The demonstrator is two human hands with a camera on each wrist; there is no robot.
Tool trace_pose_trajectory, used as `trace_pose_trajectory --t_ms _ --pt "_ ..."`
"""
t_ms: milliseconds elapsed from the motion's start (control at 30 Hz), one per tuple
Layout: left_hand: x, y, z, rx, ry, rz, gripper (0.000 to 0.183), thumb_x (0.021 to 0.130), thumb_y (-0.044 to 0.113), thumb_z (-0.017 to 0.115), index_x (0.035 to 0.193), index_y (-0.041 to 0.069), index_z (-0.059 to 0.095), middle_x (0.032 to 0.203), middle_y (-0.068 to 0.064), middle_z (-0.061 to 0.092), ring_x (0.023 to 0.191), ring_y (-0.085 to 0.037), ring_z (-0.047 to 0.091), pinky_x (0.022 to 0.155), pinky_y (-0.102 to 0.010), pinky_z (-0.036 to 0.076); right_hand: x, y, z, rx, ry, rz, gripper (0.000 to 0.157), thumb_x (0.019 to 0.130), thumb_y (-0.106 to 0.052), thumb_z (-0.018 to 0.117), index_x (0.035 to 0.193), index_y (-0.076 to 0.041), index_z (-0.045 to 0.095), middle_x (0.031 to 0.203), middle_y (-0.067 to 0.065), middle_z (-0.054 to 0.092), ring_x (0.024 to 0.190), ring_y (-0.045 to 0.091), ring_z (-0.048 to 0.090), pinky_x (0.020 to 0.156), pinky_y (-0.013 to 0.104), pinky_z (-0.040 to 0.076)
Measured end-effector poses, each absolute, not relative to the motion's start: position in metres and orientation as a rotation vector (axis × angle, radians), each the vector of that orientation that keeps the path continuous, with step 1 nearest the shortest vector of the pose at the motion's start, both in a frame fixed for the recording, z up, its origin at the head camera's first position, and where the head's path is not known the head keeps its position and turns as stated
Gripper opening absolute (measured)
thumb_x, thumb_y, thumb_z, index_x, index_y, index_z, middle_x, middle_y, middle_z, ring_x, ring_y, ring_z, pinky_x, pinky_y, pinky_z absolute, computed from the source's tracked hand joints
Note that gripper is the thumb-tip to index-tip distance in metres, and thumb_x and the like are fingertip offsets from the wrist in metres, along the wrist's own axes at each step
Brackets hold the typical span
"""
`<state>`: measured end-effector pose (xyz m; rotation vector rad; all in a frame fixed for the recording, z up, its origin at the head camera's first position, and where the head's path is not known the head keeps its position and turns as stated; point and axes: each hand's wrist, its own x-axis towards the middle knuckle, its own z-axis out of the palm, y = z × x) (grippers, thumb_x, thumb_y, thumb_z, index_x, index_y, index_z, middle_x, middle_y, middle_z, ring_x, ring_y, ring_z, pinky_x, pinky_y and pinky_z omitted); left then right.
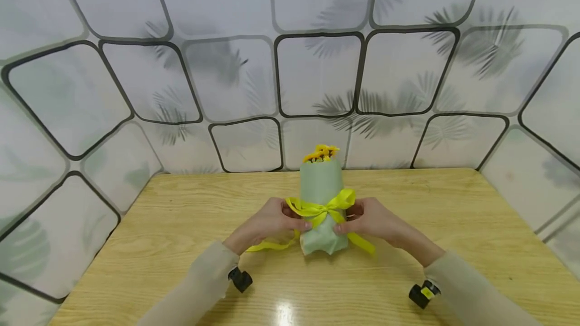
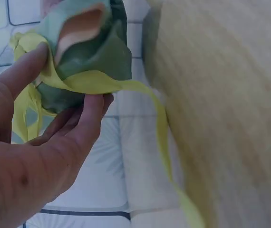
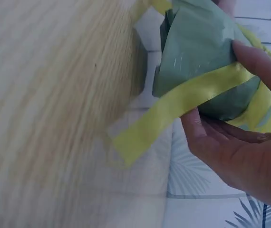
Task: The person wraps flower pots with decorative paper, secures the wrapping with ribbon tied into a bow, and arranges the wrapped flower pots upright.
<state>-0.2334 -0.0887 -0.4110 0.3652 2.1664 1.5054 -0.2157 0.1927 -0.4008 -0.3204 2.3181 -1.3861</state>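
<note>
A small bouquet wrapped in pale green paper is held between both hands, its yellow flowers showing at the top. Around its middle a yellow ribbon is tied in a bow, with loose tails hanging to both sides. My left hand grips the left side, thumb in front and fingers behind. On the right side my right hand grips the wrap the same way. In the left wrist view the folded bottom of the green paper shows; in the right wrist view a ribbon tail crosses the wrap.
Beneath the hands lies a wooden table. Behind and beside it hangs a pale curtain with dark outlined shapes and leaf prints. Each wrist wears a small black camera, one at the left sleeve and one at the right sleeve.
</note>
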Motion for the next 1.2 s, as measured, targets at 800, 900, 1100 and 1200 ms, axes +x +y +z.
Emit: trace_pose_trajectory --t_ms 800,900,1100,1200 --pt "-0.251 -0.082 -0.403 0.577 2.679 1.264 0.059 0.079 0.012 0.090 0.129 0.005 0.059 0.128 -0.011 0.067 0.119 -0.027 0.064 0.102 -0.044 0.054 -0.241 0.170 -0.413 -0.372 2.738 -1.270 0.072 0.075 -0.019 0.091 0.136 -0.007 0.056 0.139 0.016 0.064 0.132 0.040 0.059 0.110 0.054 0.049" --pt "-0.252 -0.081 -0.405 0.573 2.680 1.202 0.060 0.078 0.013 0.090 0.127 0.005 0.056 0.128 -0.013 0.066 0.123 -0.030 0.063 0.105 -0.045 0.053 -0.243 0.170 -0.414 -0.371 2.733 -1.259 0.077 0.073 -0.017 0.092 0.139 -0.006 0.054 0.141 0.017 0.062 0.133 0.041 0.057 0.110 0.053 0.049" --pt "-0.252 -0.079 -0.413 0.651 2.705 1.087 0.059 0.077 0.015 0.091 0.122 0.003 0.056 0.126 -0.017 0.067 0.122 -0.033 0.064 0.104 -0.045 0.054 -0.241 0.172 -0.422 -0.458 2.799 -1.128 0.083 0.072 -0.023 0.094 0.141 -0.004 0.052 0.137 0.017 0.063 0.129 0.040 0.059 0.105 0.055 0.051" --pt "-0.251 -0.078 -0.415 0.686 2.721 1.061 0.057 0.077 0.016 0.091 0.121 0.003 0.056 0.125 -0.018 0.068 0.120 -0.033 0.065 0.101 -0.046 0.055 -0.239 0.173 -0.426 -0.508 2.840 -1.093 0.082 0.072 -0.024 0.095 0.139 -0.003 0.053 0.133 0.018 0.066 0.125 0.040 0.061 0.102 0.056 0.053"
